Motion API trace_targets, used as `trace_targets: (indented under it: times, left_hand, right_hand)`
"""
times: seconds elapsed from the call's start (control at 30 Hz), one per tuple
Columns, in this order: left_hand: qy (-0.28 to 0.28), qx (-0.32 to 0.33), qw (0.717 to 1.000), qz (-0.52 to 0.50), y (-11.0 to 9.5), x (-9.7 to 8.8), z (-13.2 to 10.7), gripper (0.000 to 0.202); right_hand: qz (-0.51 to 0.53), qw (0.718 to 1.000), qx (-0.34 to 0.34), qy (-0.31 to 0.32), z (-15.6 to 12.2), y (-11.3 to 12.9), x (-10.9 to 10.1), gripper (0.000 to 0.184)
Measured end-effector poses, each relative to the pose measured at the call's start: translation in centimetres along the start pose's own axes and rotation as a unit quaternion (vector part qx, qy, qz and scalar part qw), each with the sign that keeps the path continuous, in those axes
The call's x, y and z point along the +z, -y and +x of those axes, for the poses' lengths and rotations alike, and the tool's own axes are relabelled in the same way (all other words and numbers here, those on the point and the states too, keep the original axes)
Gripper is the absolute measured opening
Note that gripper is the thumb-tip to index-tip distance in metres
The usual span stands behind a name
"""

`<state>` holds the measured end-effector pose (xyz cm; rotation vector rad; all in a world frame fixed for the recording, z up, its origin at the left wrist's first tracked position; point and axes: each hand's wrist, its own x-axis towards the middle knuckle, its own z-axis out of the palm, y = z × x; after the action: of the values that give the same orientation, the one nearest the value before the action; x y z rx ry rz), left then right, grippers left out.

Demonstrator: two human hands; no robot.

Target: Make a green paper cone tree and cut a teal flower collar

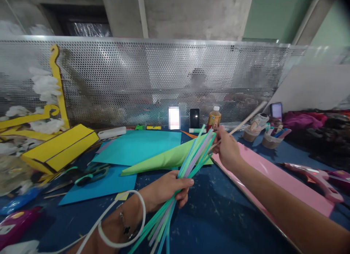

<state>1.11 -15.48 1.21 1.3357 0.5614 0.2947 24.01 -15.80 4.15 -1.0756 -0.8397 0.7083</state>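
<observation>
on the blue table (207, 214), green paper (161, 158) is lying in a long folded taper. in front, the bundle of strips (188, 167) is slanting: the gathering is looking done, but both ends are fanning loose, no tie showing. a pale stick (248, 117) is angling toward the upper strips; whether it's touching them, i can't tell. the left hand (179, 189) is clasping its fingers around the bundle's middle; the right hand (229, 146) is pinching the stick.

1. You worked under moderate, diffuse light, the concrete wall (197, 13) dimmest at upper left.
2. Your perforated panel (123, 82) returned hazy glare; the phone screen (174, 118) shone near-white under pixelation.
3. Your straws (190, 160) registered clearly; shapes stretched toward the edges, the upper-right corner black.
</observation>
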Motion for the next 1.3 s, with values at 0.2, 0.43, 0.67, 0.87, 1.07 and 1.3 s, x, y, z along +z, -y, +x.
trace_targets:
  times: [0.2,0.43,0.67,0.87,1.07,1.3]
  left_hand:
    - [-0.05,0.065,0.989,-0.123,0.2,-1.9,1.1,0.058]
    - [-0.161,0.142,0.97,-0.11,-0.2,0.1,0.9,0.053]
    - [-0.308,0.154,0.936,-0.075,-2.0,1.6,1.5,0.038]
    - [-0.381,0.353,0.853,0.049,-10.4,-3.7,-3.4,0.032]
    - [-0.524,0.111,0.533,0.655,-13.4,-10.3,-4.8,0.032]
    - [-0.409,0.029,0.598,0.689,-5.7,-13.3,-0.7,0.057]
  right_hand:
    - [0.116,0.985,0.076,0.103,1.0,1.9,-1.3,0.067]
    - [-0.221,0.871,0.152,0.412,-5.2,0.0,2.5,0.047]
    - [-0.249,0.824,0.088,0.501,-7.2,-0.8,3.6,0.034]
    - [-0.166,0.881,0.065,0.439,-5.7,-1.1,2.4,0.042]
    - [-0.252,0.887,-0.102,0.372,-5.2,-0.5,1.6,0.027]
    - [-0.43,0.776,-0.326,0.327,-3.9,-1.4,1.1,0.013]
